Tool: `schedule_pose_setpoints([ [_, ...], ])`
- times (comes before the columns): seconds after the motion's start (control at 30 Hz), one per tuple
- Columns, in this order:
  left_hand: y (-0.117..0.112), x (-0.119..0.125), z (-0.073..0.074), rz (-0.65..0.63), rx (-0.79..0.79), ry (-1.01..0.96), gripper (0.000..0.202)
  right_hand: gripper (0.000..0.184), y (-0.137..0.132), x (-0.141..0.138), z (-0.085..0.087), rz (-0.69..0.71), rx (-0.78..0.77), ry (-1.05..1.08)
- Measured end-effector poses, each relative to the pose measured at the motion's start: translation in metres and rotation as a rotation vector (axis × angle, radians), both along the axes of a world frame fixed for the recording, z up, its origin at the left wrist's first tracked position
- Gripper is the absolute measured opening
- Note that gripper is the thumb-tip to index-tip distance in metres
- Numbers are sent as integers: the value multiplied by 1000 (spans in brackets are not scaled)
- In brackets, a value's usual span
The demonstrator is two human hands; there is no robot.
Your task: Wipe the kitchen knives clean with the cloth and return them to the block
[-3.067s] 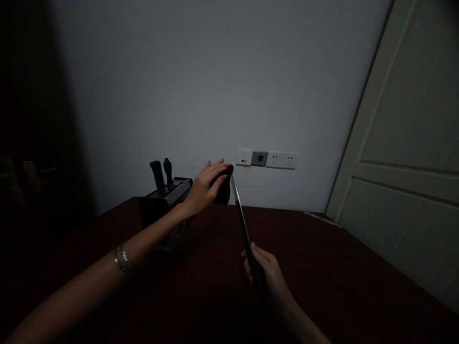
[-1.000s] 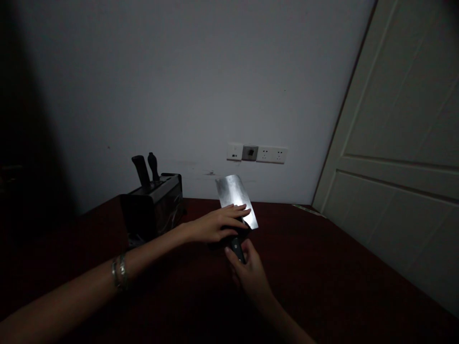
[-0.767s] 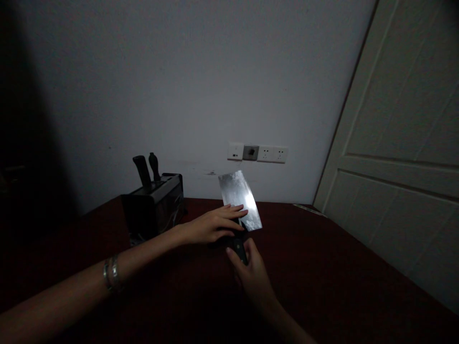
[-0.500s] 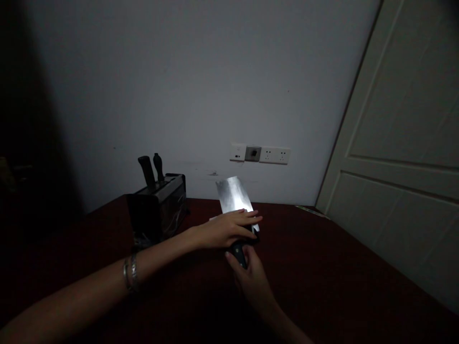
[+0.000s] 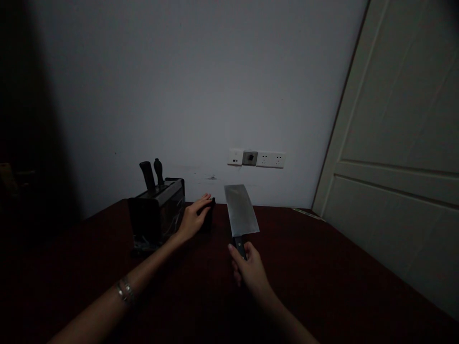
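My right hand (image 5: 251, 270) is closed round the black handle of a cleaver (image 5: 243, 210). The broad steel blade points away from me, toward the wall. To its left, my left hand (image 5: 193, 220) grips a small black object (image 5: 208, 220) from above. Its kind is too dark to make out, and my fingers hide part of it. Just left of that hand stands a black knife block (image 5: 145, 217) with a grey top, from which two dark knife handles (image 5: 147, 176) stick up.
Everything stands on a dark red table (image 5: 304, 258). Behind it rises a pale wall with a row of sockets and a switch (image 5: 256, 158). A panelled white door (image 5: 390, 143) is on the right. A flat strip (image 5: 308, 213) lies by the table's far right edge.
My left hand has come off the cleaver and moved left, with the black object, to beside the knife block. The blade is now uncovered; my right hand still holds the handle.
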State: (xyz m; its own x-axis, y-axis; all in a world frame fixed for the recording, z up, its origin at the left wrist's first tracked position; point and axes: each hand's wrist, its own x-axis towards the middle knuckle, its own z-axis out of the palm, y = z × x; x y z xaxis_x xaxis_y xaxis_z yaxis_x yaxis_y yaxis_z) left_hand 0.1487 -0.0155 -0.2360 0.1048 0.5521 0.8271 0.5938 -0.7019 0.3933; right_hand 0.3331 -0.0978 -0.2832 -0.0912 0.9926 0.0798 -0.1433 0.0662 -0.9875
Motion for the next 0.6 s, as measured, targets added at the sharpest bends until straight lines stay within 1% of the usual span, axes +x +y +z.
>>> schedule_pose_setpoints([
  [0.1, -1, -11, -34, -23, -133, 169, 29, 48, 2, -2, 4, 26, -26, 19],
  [0.2, -14, -14, -65, -151, -256, 425, 31, 46, 2, -3, 8, 41, -33, 66],
  [0.27, -26, -13, -78, -229, -350, 570, 33, 44, 1, -4, 11, 39, -34, 94],
  [0.33, -38, -11, -83, -238, -430, 618, 43, 41, -3, -4, 16, 38, -38, 110],
  [0.4, -46, -9, -77, -197, -461, 592, 56, 37, -8, -3, 23, 46, -53, 119],
  [0.47, -53, -6, -62, -159, -413, 536, 59, 34, -13, -2, 33, 57, -74, 142],
  [0.53, -60, -2, -40, -149, -282, 463, 52, 32, -18, 0, 44, 69, -104, 185],
  [0.6, -70, 2, -15, -156, -94, 390, 47, 31, -22, 1, 56, 97, -132, 244],
])
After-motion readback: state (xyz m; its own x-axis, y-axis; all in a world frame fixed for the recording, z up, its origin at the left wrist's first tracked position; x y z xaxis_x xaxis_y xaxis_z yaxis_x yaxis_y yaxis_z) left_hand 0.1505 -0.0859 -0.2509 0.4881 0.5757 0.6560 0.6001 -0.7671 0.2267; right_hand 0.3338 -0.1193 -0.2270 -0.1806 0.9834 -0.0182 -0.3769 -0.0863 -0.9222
